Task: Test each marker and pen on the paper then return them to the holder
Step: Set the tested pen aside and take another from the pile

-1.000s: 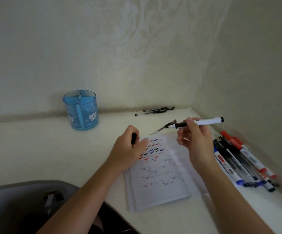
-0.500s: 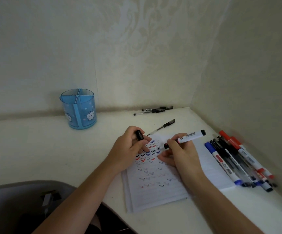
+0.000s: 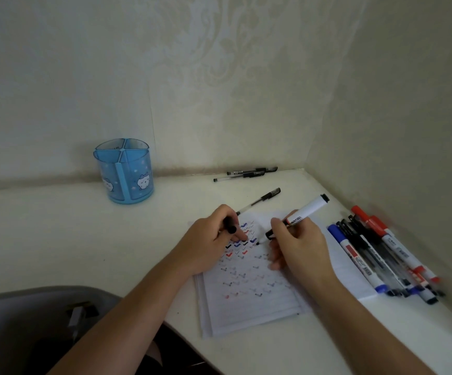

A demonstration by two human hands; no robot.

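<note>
I see right hand point(image 3: 300, 247) gripping marker point(image 3: 304, 211), tip on paper point(image 3: 251, 301); left hand point(image 3: 208, 244) pinching cap point(image 3: 230, 226); holder point(image 3: 123, 171) at 10 o'clock.

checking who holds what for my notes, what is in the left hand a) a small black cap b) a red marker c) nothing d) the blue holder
A: the left hand pinches a black cap over the paper, while the right hand holds the marker with its tip down at the paper.
</note>
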